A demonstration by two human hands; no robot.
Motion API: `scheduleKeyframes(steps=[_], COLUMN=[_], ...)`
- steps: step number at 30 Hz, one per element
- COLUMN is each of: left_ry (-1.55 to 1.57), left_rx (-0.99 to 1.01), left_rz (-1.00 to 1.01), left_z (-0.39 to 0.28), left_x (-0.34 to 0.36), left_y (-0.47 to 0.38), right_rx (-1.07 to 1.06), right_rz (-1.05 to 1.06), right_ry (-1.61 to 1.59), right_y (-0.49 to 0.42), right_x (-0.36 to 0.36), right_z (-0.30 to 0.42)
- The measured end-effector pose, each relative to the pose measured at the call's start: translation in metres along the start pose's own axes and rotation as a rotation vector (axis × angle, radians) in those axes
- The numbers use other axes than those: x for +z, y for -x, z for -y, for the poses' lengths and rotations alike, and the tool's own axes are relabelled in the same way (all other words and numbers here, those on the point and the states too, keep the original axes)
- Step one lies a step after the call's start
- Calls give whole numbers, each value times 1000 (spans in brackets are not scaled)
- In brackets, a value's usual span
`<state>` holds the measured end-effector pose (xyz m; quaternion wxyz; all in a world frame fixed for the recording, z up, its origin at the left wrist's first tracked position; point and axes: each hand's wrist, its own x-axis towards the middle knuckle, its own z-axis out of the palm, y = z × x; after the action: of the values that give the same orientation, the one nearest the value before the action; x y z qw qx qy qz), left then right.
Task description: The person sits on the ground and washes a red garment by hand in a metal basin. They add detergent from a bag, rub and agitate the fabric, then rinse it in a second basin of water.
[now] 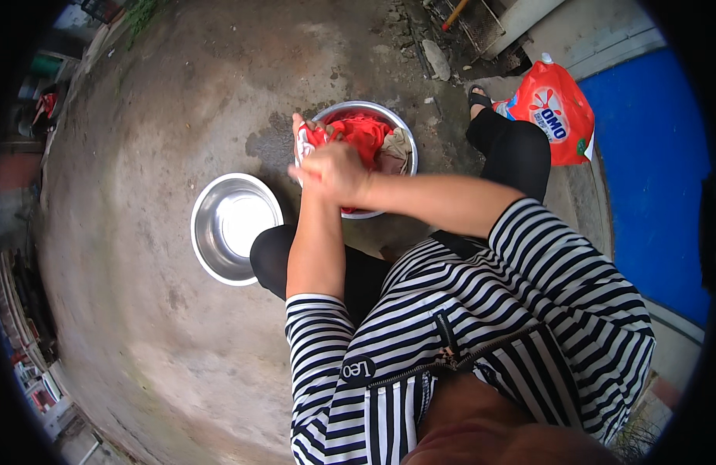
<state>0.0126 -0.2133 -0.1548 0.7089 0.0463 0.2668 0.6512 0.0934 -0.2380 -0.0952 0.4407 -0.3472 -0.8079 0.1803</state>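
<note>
A metal basin (415, 152) on the ground holds wet-looking red cloth (364, 136) and a beige cloth (397, 144). At the basin's left rim my left hand (303, 132) holds a red and white cloth (316, 136), its fingers showing along the cloth's edges. My right hand (335, 167), slightly blurred, is closed over the lower part of that cloth, by my left wrist; a bit of red shows under its fingers, and its grip is partly hidden. To the lower left, beside my knee, stands a second metal basin (210, 232), with nothing seen in it.
A red OMO detergent bag (558, 116) with a white cap stands at the right, beside my leg and a blue panel (654, 174). The concrete ground (131, 203) has a wet patch left of the basin. A loose stone (436, 59) and a metal grate (477, 26) lie farther off.
</note>
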Motion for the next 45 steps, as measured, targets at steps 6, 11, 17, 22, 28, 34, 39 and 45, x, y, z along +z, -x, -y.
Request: scheduleKeyframes(steps=[6,11,17,22,28,34,39,45], left_ry=[-62,395,18,254,283,257,471,50], left_rx=[19,-92,83,-179,89,-47,-213,-50], left_rz=[-73,591,89,313,735,414,890,13], left_z=[27,20,23,14,20,27,9,22], left_x=[-13,-15,-6,1,-6,-14,-16,9], left_y=[-11,-10,-2,1,0,-14,-8,3], right_rx=[419,-104,366,349,96,223,-77,255], right_rz=[-24,-178,-10,-137,-21,-98,81,-204], right_ry=[154,27,161,81,74,129,14,233], right_y=[-20,-8,-36,-24,-13,-25,-4,-34], right_x=[4,8,0,-7,2,-3,1,-8], right_z=[-38,-22,-22,-19,-22,-39,-1,-24])
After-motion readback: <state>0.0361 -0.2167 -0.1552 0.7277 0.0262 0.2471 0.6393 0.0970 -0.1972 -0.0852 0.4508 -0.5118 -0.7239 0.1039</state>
